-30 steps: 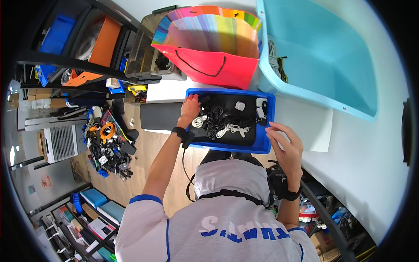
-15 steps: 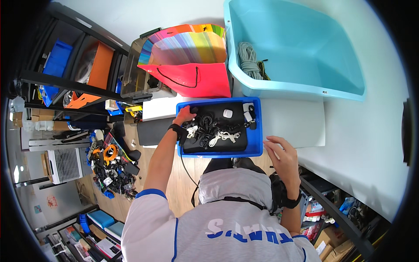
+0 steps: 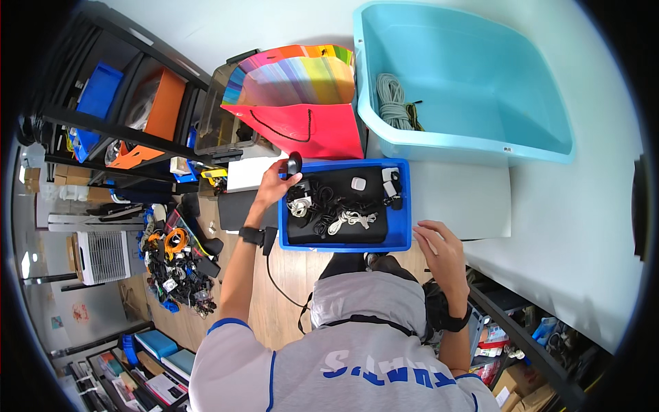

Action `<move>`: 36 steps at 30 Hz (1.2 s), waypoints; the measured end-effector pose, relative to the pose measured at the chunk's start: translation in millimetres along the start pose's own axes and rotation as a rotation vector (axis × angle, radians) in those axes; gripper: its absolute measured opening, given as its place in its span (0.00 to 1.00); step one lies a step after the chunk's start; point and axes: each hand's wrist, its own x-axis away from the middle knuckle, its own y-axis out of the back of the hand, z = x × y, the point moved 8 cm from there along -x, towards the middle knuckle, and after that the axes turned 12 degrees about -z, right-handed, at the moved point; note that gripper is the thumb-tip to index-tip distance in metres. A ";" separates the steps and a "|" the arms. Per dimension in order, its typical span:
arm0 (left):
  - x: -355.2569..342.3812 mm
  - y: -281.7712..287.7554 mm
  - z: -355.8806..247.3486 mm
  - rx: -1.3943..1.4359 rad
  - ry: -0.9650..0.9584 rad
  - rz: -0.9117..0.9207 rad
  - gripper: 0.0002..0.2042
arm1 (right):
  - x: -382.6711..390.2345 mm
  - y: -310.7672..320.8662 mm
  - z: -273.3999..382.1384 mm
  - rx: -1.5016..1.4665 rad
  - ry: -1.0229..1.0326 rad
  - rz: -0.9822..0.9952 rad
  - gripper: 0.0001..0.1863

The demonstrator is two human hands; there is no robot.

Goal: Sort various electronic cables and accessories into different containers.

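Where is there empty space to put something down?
The flat white surface is bare right of the blue rectangular plastic tray, in front of the light-blue plastic tub. The tub's right side has room; coiled grey cable sits left. It's crowded in the tray's left and middle, where tangled black cables and tied white cables lie.

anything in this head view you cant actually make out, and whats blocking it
In the head view:
Black object in the left hand: too small to identify, partly covered by fingers.
Inner bottom of the red bag: hidden by its front wall.
See-through bin: partly hidden by the red bag.
Black cables in the blue tray: tangled, so ends cannot be traced.
Dark thing at far right: cut off by the black lens rim.
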 end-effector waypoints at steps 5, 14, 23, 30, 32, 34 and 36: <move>43.9 53.5 -104.7 0.394 0.046 -0.055 0.29 | -16.8 -43.3 8.4 -0.100 -0.007 0.083 0.11; 115.2 97.8 -179.9 0.985 0.011 -0.121 0.33 | -34.3 -147.8 56.5 -1.107 -0.626 0.352 0.29; 126.2 114.2 -189.6 1.217 -0.019 0.058 0.46 | -73.5 -150.4 110.1 -1.121 -0.753 0.037 0.19; 106.9 145.9 -176.4 1.199 -0.219 0.301 0.45 | -78.8 -197.3 159.8 -1.070 -0.809 0.289 0.27; 98.2 151.9 -168.3 0.998 -0.294 0.288 0.46 | -82.5 -201.9 178.1 -1.079 -0.706 0.382 0.31; 90.5 156.6 -163.3 0.990 -0.331 0.286 0.47 | -86.9 -206.3 191.1 -1.025 -0.620 0.433 0.37; 79.4 167.5 -159.1 0.764 -0.462 0.219 0.46 | -98.3 -208.9 211.2 -0.852 -0.436 0.503 0.46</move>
